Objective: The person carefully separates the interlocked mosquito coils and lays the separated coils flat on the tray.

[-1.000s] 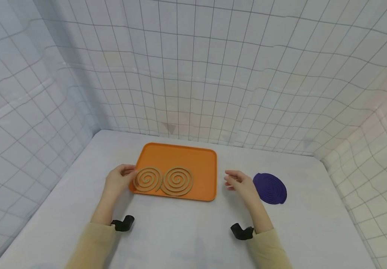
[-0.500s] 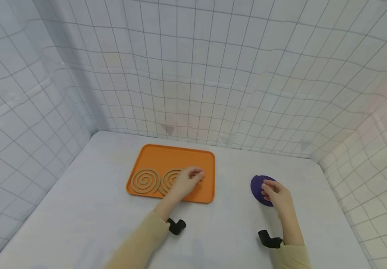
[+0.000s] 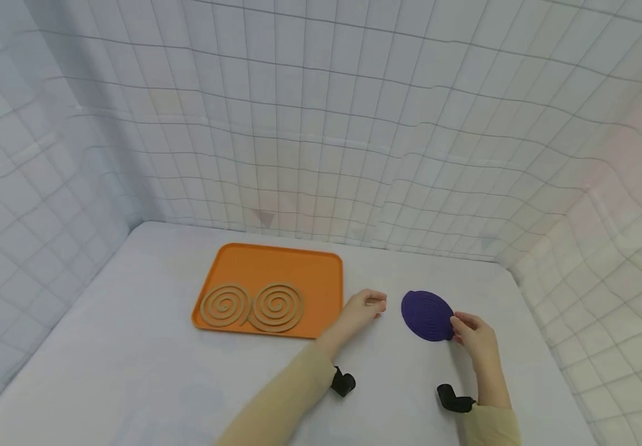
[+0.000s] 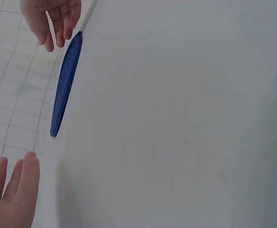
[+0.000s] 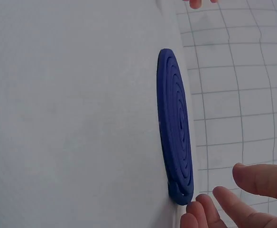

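Note:
A dark purple-blue spiral disc (image 3: 426,316), like tightly wound mosquito coils, lies flat on the white table. My right hand (image 3: 477,337) is at its right edge. In the right wrist view, the fingertips (image 5: 198,209) are right by the disc's near end, with the thumb (image 5: 245,173) held apart; contact is hard to tell. My left hand (image 3: 361,310) hovers left of the disc, between it and the orange tray (image 3: 326,266). Its fingers (image 4: 27,183) are extended and hold nothing. Two tan mosquito coils (image 3: 225,306) lie side by side along the tray's front.
White cloth with a dark grid (image 3: 321,124) rises behind the white table (image 3: 131,371) and on both sides. Black wrist-worn pieces (image 3: 343,383) stick out from both wrists.
My left hand has moved right, from the tray's left edge across it to near the purple disc. My right hand has moved right, over the disc to its right edge. The view has shifted slightly.

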The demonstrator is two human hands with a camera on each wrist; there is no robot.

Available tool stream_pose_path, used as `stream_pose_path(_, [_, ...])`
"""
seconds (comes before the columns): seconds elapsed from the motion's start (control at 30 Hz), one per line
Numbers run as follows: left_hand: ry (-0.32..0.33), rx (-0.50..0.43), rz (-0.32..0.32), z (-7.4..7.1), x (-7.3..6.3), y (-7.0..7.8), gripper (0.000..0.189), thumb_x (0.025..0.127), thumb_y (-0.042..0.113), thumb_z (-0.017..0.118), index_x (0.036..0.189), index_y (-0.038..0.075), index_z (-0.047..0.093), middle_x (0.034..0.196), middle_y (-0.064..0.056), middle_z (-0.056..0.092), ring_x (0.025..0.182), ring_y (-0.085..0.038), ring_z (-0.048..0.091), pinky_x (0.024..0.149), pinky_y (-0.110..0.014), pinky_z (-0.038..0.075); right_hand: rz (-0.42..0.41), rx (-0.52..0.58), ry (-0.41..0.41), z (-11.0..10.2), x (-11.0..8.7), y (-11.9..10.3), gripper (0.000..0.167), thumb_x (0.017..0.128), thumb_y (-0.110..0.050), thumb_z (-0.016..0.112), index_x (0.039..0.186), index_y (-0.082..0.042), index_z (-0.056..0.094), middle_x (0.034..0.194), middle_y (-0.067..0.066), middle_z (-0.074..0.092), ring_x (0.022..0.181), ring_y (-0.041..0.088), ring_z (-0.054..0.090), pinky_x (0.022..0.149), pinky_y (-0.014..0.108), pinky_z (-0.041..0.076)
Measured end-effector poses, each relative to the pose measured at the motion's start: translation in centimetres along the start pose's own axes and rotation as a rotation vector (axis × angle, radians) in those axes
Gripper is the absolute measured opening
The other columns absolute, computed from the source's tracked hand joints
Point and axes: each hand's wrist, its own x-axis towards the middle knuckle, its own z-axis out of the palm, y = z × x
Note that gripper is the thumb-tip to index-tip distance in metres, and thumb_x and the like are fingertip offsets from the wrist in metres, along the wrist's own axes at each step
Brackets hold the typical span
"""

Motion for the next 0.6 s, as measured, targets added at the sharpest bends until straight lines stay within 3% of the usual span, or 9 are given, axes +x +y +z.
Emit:
stream_pose_path(0.07, [-0.004,0.024,-0.015,0.7,0.3,0.0,0.032,0.098,0.019,0.06,0.125,0.003,0.062,0.123,-0.012,0.067,0.101,-0.02,0.065,0.091,-0.032,0.054,0.015,-0.015,0.023,-0.1,0.3,0.1,0.047,0.098,-0.019,0.058,0.134,0.01,0.052,0.126,0.028,0.06,0.076,-0.006,0.056,0.065,0.012,0.052])
stream_pose_path(0.2, [-0.025,0.041,-0.045,2.1,0.8,-0.1,0.038,0.098,0.022,0.059,0.13,0.002,0.058,0.132,-0.014,0.062,0.106,-0.022,0.064,0.096,-0.036,0.052,0.029,0.004,0.049,-0.3,0.8,0.7,0.052,0.096,-0.023,0.06,0.134,0.01,0.051,0.135,0.034,0.052,0.096,0.016,0.063,0.068,0.013,0.053])
stream_pose_path(0.3, [-0.044,-0.034,-0.059,2.9,1.2,-0.1,0.042,0.099,0.018,0.057,0.135,-0.003,0.053,0.138,-0.019,0.056,0.117,-0.03,0.061,0.101,-0.039,0.051,0.028,0.066,0.058,-0.5,1.5,1.4,0.055,0.094,-0.025,0.064,0.133,0.011,0.051,0.133,0.034,0.053,0.109,0.03,0.062,0.072,0.017,0.056])
stream_pose_path(0.47, [-0.098,-0.228,-0.088,3.6,1.8,-0.1,0.048,0.1,0.012,0.053,0.142,-0.008,0.042,0.147,-0.026,0.045,0.135,-0.037,0.047,0.108,-0.043,0.046,0.059,0.099,0.016,-0.4,1.9,1.1,0.055,0.096,-0.024,0.06,0.138,0.009,0.048,0.138,0.032,0.05,0.122,0.032,0.054,0.078,0.016,0.056])
stream_pose_path(0.5, [-0.107,-0.25,-0.094,3.7,1.8,-0.1,0.049,0.1,0.011,0.053,0.143,-0.008,0.041,0.148,-0.026,0.044,0.137,-0.037,0.045,0.109,-0.043,0.045,0.072,0.081,-0.005,-0.2,1.8,0.9,0.056,0.098,-0.023,0.057,0.141,0.009,0.044,0.143,0.032,0.045,0.127,0.034,0.05,0.082,0.016,0.055])
stream_pose_path(0.6, [-0.123,-0.255,-0.099,4.0,2.0,0.0,0.051,0.099,0.011,0.053,0.144,-0.007,0.04,0.146,-0.026,0.046,0.136,-0.037,0.045,0.108,-0.043,0.046,0.093,0.07,-0.01,0.0,1.8,0.5,0.054,0.099,-0.02,0.055,0.142,0.01,0.043,0.145,0.032,0.043,0.123,0.028,0.053,0.078,0.012,0.053])
